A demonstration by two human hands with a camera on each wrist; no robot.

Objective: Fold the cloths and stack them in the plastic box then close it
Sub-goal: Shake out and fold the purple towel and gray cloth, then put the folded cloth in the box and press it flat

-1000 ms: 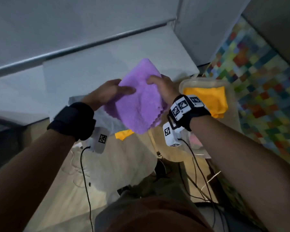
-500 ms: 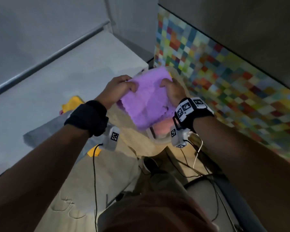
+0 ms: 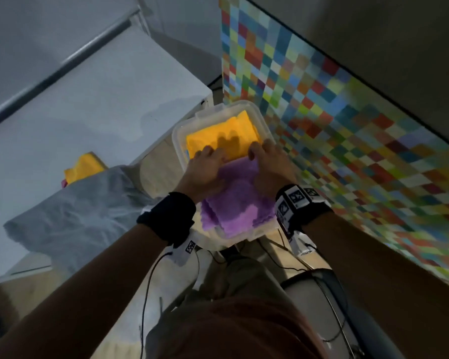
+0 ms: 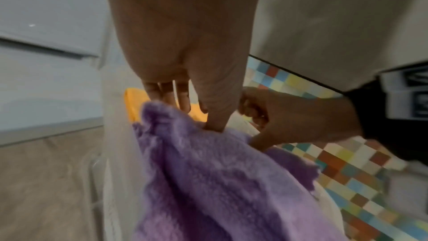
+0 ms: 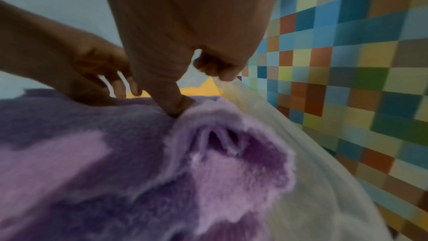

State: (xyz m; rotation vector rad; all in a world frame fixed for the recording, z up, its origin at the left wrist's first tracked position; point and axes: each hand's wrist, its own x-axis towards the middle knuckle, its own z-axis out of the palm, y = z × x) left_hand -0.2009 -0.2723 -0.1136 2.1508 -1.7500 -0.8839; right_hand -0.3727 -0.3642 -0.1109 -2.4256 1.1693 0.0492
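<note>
1. A folded purple fleece cloth (image 3: 237,203) lies in the near half of a translucent rectangular plastic box (image 3: 178,141), its near scalloped edge spilling onto the box's front rim.
2. The far half of the box holds a folded orange cloth (image 3: 226,136), which the purple cloth partly overlaps at its far edge.
3. The left hand (image 3: 205,169) rests on the far left part of the purple cloth; the left wrist view shows its thumb pressing into the fleece and its fingers (image 4: 166,92) lying fairly straight beyond the cloth's edge. That grip is loose, a press more than a clasp.
4. The right hand (image 3: 268,164) sits on the far right part of the cloth, thumb dug into a fold and fingers (image 5: 215,69) curled at the edge; the grip looks like a pinch on the purple cloth.
5. The box stands beside a multicoloured checkered surface (image 3: 347,125).
6. To the left, a crumpled grey cloth (image 3: 75,211) lies on the white tabletop (image 3: 88,107), with a yellow cloth (image 3: 83,167) just behind it.
</note>
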